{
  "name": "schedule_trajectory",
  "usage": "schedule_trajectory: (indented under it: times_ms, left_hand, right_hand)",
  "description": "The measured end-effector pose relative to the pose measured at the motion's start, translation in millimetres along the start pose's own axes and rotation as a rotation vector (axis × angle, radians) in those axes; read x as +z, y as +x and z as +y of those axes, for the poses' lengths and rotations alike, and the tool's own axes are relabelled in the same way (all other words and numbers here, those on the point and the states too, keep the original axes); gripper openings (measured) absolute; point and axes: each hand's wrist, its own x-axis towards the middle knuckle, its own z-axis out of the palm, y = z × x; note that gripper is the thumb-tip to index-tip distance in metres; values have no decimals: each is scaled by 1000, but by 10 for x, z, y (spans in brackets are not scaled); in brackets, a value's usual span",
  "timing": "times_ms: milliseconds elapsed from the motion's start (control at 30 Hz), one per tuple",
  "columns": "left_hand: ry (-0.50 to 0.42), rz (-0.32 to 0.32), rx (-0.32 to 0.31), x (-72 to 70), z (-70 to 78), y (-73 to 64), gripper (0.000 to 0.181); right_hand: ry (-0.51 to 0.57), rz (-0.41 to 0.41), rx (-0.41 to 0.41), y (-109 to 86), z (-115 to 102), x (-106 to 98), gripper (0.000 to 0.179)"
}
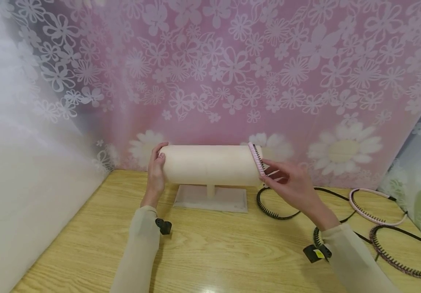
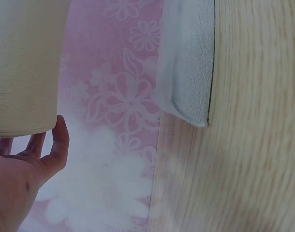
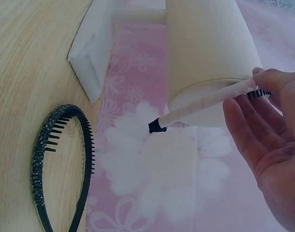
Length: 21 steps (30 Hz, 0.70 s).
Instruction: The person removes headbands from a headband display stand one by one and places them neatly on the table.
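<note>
A cream padded cylinder (image 1: 210,162) lies level on a short post, the roll of a headband display stand with a pale grey base (image 1: 228,201). My left hand (image 1: 155,173) holds the cylinder's left end; in the left wrist view its bent fingers (image 2: 61,145) touch the rim. At the other end my right hand (image 1: 294,185) pinches a pink headband (image 1: 256,160) with dark inner teeth. That headband slants across the cylinder's right end. In the right wrist view its black tip (image 3: 157,126) hangs free beside the end face.
A black glittery toothed headband (image 1: 280,217) lies just right of the stand. Farther right on the wooden table (image 1: 210,248) are another pink headband (image 1: 378,221) and a dark brownish one (image 1: 397,264), among others. A pink flowered curtain (image 1: 210,81) hangs behind.
</note>
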Motion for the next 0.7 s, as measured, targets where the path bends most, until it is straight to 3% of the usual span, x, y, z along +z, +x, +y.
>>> schedule_trajectory:
  times_ms: [467,700]
  left_hand:
    - [3,10,-23,9,-11,-26,51]
    - [3,10,-31,13,-10,-25,51]
  right_hand:
    - [-17,25,24,-63,-7,-29,43]
    - [-30,19,94,-92,-19,-98,41]
